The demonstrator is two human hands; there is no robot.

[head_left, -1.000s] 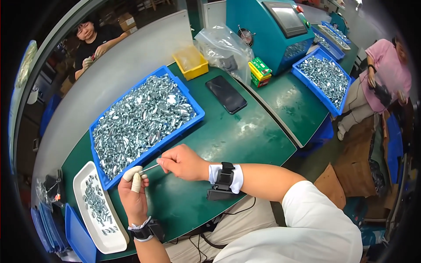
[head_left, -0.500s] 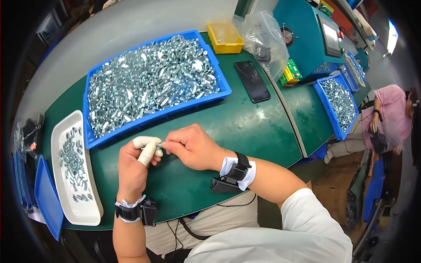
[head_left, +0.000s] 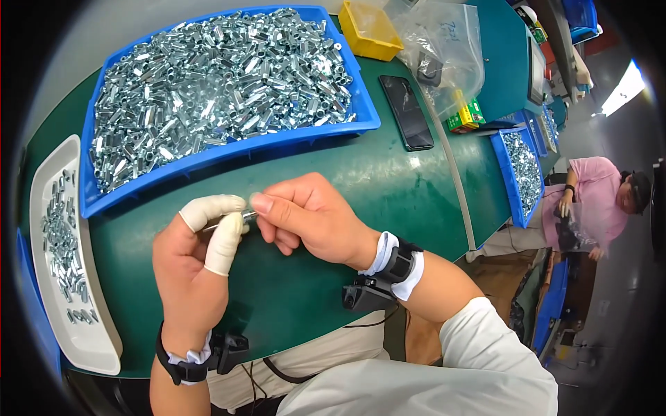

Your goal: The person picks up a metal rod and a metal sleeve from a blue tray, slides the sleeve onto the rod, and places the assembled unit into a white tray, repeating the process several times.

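My left hand (head_left: 187, 267) wears pale finger cots on its thumb and index finger. Between those two fingertips it pinches a small silver metal sleeve (head_left: 248, 215), mostly covered by the fingers. A thin rod-like line shows on the palm side of the pinch. My right hand (head_left: 316, 218), bare-fingered, meets it from the right, with thumb and index finger closed at the sleeve's end; what exactly lies in that pinch is too small to tell. Both hands are over the green table (head_left: 298, 284), in front of a blue tray (head_left: 229, 158) heaped with silver hex metal sleeves.
At left stands a white tray (head_left: 104, 340) with fewer sleeves. A black phone (head_left: 406, 114), yellow bin (head_left: 369, 31), clear plastic bag (head_left: 454, 52) and green-yellow box (head_left: 466, 116) lie beyond. Another blue tray (head_left: 513, 184) is at right, near a person in pink (head_left: 593, 191).
My view has moved closer, so the trays appear larger and farther left. Both hands stay together at the sleeve, and the right fingers have shifted their grip slightly.
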